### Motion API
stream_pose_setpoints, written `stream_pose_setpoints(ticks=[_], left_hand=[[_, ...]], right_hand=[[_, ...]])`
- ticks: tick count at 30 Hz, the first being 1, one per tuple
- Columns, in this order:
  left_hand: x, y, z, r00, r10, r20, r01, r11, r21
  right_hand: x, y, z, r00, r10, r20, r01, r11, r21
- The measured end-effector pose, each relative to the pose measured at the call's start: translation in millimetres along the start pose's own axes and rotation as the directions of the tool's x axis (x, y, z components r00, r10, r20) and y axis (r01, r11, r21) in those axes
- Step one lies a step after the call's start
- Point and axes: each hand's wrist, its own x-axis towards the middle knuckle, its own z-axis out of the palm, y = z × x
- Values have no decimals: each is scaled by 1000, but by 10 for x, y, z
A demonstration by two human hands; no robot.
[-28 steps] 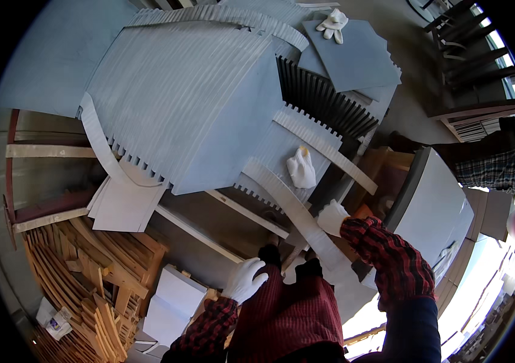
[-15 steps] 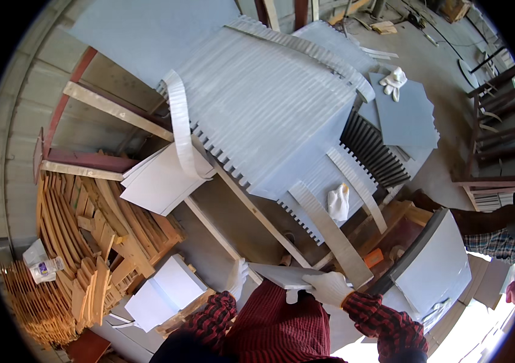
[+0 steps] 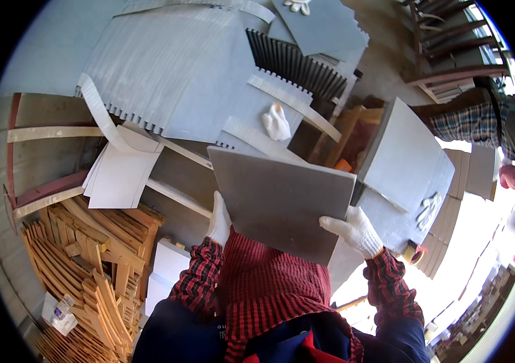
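Observation:
A flat grey panel point(image 3: 281, 202) is held up in front of my body, its broad face showing and tilted. My right hand point(image 3: 357, 232), in a white knit glove, grips its right edge with the thumb over the face. Against the left edge rests my left hand point(image 3: 219, 219), also white-gloved; its fingers are partly hidden behind the panel. Just beyond lies a large stack of grey panels with notched edges point(image 3: 179, 66). A loose white glove point(image 3: 276, 123) and pale strips point(image 3: 299, 107) lie on a nearer grey stack.
At right stands another grey panel stack point(image 3: 411, 166) with gloves point(image 3: 430, 212) on it. Curved wooden pieces point(image 3: 58, 254) are heaped at left, near white sheets point(image 3: 121, 175) on a wooden frame. A person in a plaid garment point(image 3: 469, 121) is at far right.
The panel has come up from nearly edge-on, low by my body, to show its broad face. Both hands have risen with it. My view has swung to the right.

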Motion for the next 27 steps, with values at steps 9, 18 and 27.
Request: stream_pose_setpoints(ticks=[9,18,27], left_hand=[[-169,-668,910,987,-41,152,-76,722,688],[-250,-1786,1192,985,-170,-31,131,619,774],[-48,-1822,1170,999,-3,-51,49,292,955]], right_hand=[[-900,1978,71,711,260,-653,282,745,604],[-882,3493,-280,686,305,-660,242,760,603],[-1088,3382,-1236,823,-39,-567,-154,945,-288]])
